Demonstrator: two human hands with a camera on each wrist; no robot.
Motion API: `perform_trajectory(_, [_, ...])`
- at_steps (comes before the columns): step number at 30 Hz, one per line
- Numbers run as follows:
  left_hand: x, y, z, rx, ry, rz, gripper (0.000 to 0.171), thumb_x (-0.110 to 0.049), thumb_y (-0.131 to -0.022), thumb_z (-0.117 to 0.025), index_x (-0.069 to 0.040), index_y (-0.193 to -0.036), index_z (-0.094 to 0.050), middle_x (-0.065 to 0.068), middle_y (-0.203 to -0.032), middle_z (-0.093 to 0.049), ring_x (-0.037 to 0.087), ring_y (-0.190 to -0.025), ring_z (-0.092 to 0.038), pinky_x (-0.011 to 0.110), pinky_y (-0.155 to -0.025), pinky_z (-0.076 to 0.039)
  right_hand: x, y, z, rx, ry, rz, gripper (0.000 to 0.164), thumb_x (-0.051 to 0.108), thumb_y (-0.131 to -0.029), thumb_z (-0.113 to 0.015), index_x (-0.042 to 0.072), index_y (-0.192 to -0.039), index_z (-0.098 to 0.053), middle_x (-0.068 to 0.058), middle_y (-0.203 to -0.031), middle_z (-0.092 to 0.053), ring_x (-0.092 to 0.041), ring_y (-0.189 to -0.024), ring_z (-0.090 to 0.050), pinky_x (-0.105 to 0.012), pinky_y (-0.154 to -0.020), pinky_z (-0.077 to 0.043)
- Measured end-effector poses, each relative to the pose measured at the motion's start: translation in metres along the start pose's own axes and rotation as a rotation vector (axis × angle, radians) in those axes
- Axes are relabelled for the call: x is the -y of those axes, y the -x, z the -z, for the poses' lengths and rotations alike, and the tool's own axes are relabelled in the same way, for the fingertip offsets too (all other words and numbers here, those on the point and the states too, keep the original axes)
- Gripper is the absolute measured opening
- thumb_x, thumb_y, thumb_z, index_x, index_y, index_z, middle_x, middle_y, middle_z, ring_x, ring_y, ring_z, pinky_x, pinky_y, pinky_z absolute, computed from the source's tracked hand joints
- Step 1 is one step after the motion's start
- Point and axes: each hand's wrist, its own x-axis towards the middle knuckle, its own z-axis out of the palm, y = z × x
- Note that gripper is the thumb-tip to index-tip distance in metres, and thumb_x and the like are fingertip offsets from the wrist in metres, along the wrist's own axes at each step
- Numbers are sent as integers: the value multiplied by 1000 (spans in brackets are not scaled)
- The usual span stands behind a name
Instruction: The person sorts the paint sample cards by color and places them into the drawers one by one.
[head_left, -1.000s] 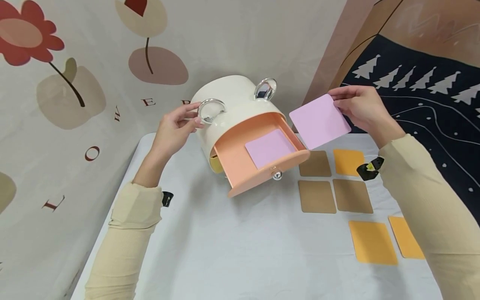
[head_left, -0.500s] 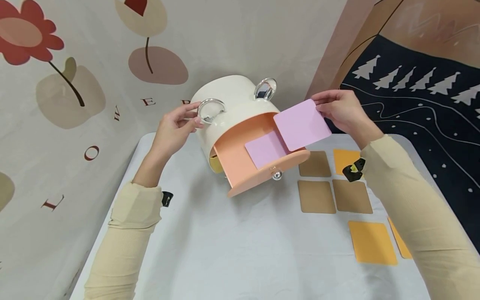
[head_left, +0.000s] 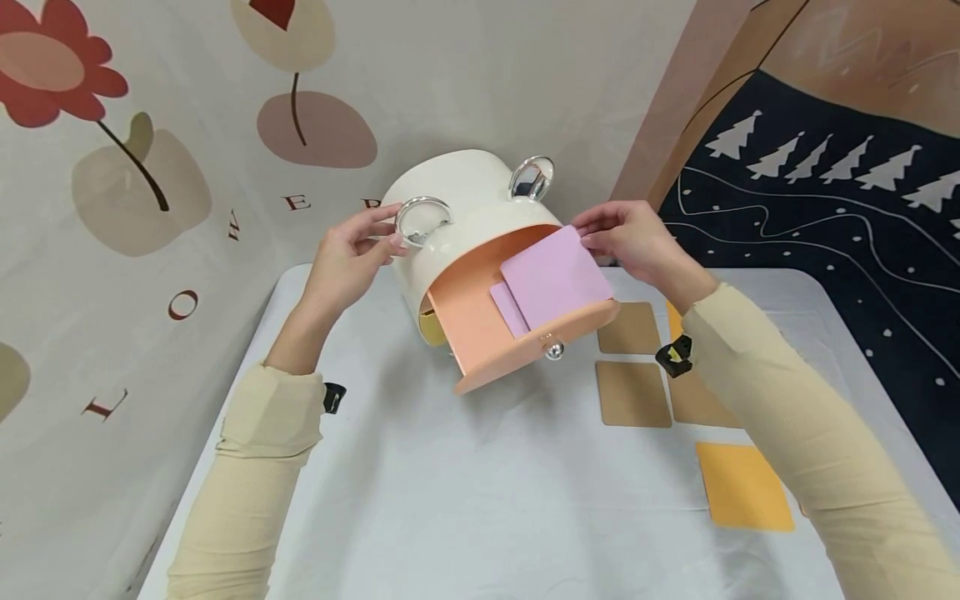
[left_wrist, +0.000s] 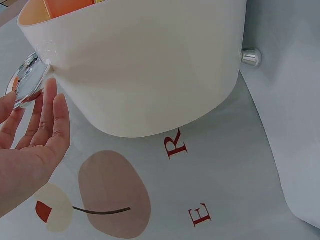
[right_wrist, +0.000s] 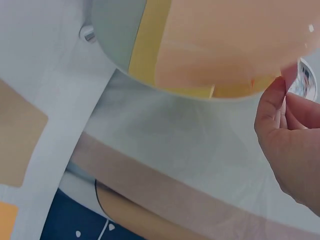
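A cream rounded drawer box [head_left: 457,185] with two silver ears stands at the back of the table, its peach drawer [head_left: 467,317] pulled out. My left hand [head_left: 347,260] pinches the left silver ear [head_left: 422,220] between thumb and fingers; the left wrist view shows that hand [left_wrist: 35,145] at the box's side. Over the drawer, my right hand [head_left: 637,240] pinches a lilac square card [head_left: 558,277] by its upper right corner. The card is tilted, its lower edge at the drawer front. A second lilac card [head_left: 508,310] lies in the drawer, mostly hidden beneath it.
Brown square cards [head_left: 633,394] and orange square cards [head_left: 745,486] lie on the white table [head_left: 465,500] to the right, some partly behind my right arm. A silver knob [head_left: 554,351] sticks out from the drawer front. Printed cloth [head_left: 315,125] hangs behind the box.
My right hand has carried the lilac card leftward and down, from beside the box to inside the drawer's outline, covering most of the other lilac card. My left hand has stayed on the ear.
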Motion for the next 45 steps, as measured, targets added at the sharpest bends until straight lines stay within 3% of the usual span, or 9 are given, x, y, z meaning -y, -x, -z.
perform_trajectory(4, [0,0,0,2,0,-1,38,-11,-91,-56,-11,-128,-53,17,-111,-59,25,-87,-63,18,-70,-48,-2,1,-5,51,16,8,25,-4,-87,-57,-6,-111,-58,-11,-94,-57,-18,-81,-58,-26,-76,-53])
perform_trajectory(8, [-1,0,0,5,5,-10,37,-10,-90,-57,-10,-128,-53,18,-111,-60,23,-85,-63,18,-69,-48,-5,6,-3,92,113,14,23,2,-88,-58,-4,-110,-60,-14,-98,-60,-21,-83,-61,-28,-78,-53])
perform_trajectory(14, [-1,0,0,3,-3,-9,37,-10,-91,-56,-11,-128,-54,18,-110,-60,23,-85,-63,18,-70,-49,-7,17,11,92,229,53,23,11,-90,-58,1,-110,-62,-13,-101,-62,-22,-87,-61,-28,-81,-52])
perform_trajectory(19, [-1,0,0,4,-2,-2,37,-11,-90,-57,-11,-128,-54,17,-111,-59,24,-87,-63,19,-72,-49,-9,32,27,90,241,81,24,13,-91,-57,0,-111,-60,-12,-100,-63,-25,-88,-61,-24,-78,-52])
perform_trajectory(25, [-1,0,0,2,10,-11,37,-10,-90,-57,-10,-127,-54,17,-110,-60,21,-85,-63,21,-72,-50,-22,55,39,102,195,126,22,6,-92,-53,0,-112,-59,-8,-98,-64,-26,-86,-61,-23,-77,-52])
perform_trajectory(31, [-1,0,0,1,8,-5,37,-11,-90,-57,-10,-127,-54,17,-110,-59,23,-86,-63,25,-74,-51,-44,77,40,154,129,119,16,7,-91,-55,-4,-104,-58,-13,-91,-62,-26,-82,-58,-25,-74,-53])
perform_trajectory(38, [-3,0,0,-5,15,1,36,-10,-91,-55,-9,-126,-54,18,-109,-60,23,-87,-62,19,-71,-49,-71,92,29,341,73,134,19,3,-90,-55,-7,-106,-55,-11,-94,-64,-21,-85,-63,-31,-77,-53])
perform_trajectory(45, [-4,-1,0,-4,12,5,35,-11,-92,-55,-7,-127,-54,18,-111,-59,26,-91,-59,19,-74,-49,-78,97,8,511,-71,211,27,-2,-89,-54,-10,-115,-50,-25,-108,-57,-30,-96,-60,-36,-84,-51])
